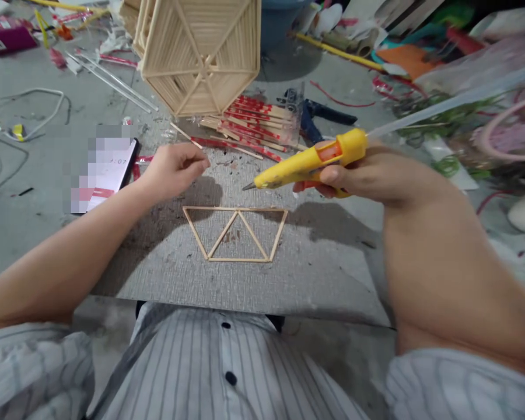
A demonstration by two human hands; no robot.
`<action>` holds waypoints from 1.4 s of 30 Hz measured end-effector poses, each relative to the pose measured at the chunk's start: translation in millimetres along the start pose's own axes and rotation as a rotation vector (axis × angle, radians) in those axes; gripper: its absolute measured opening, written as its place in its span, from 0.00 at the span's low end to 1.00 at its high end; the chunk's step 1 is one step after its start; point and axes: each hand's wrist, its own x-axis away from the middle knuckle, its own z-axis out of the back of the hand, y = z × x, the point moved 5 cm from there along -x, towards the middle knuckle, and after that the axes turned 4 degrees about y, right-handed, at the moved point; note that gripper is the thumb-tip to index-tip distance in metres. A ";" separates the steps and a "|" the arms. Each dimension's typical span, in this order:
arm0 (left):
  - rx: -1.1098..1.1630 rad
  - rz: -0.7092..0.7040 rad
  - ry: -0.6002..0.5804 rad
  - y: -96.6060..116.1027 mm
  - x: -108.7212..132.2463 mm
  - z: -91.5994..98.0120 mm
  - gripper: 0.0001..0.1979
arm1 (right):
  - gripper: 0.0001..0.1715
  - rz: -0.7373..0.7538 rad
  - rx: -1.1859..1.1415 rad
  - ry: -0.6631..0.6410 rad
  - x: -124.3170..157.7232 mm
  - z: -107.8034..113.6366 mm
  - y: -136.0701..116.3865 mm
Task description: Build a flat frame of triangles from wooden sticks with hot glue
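My right hand (354, 175) grips a yellow hot glue gun (308, 166), its metal nozzle pointing left and down above the mat. A long clear glue stick (446, 102) sticks out from the back of the gun. My left hand (177, 168) hovers left of the nozzle, fingers curled together; whether anything is pinched in them is hidden. Just beyond its knuckles is a thin wooden stick (186, 135). Between and below my hands, a flat trapezoid frame of wooden sticks (239, 260) lies on the grey mat (157, 265), with two inner sticks meeting at its top edge.
A hexagonal stick-built structure (201, 52) stands at the back, before a blue container (282, 29). Red-marked sticks (258, 122) lie in a pile beside dark-handled pliers (319, 116). A phone (107, 169) is at left, a white cable (30, 92) farther left, assorted clutter at right.
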 end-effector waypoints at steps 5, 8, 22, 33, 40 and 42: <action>-0.214 -0.304 -0.045 34.3 17.2 1.5 0.17 | 0.31 0.053 0.161 -0.082 1.7 1.1 -1.4; -0.372 -0.519 -0.085 64.1 32.8 -6.6 0.18 | 0.37 0.069 0.107 0.061 1.8 11.2 0.6; -0.436 -0.604 -0.208 85.9 53.0 -40.9 0.21 | 0.40 -0.004 -0.025 0.078 -0.8 10.0 1.0; -0.399 -0.600 -0.188 83.6 51.2 -43.5 0.17 | 0.36 0.013 0.022 0.018 0.7 7.2 -1.1; -0.337 -0.435 -0.127 71.2 38.5 -39.7 0.17 | 0.39 0.047 0.021 0.065 0.5 8.2 -2.3; -0.331 -0.374 -0.147 65.2 33.0 -39.1 0.18 | 0.40 0.054 0.029 0.079 0.7 9.8 -4.1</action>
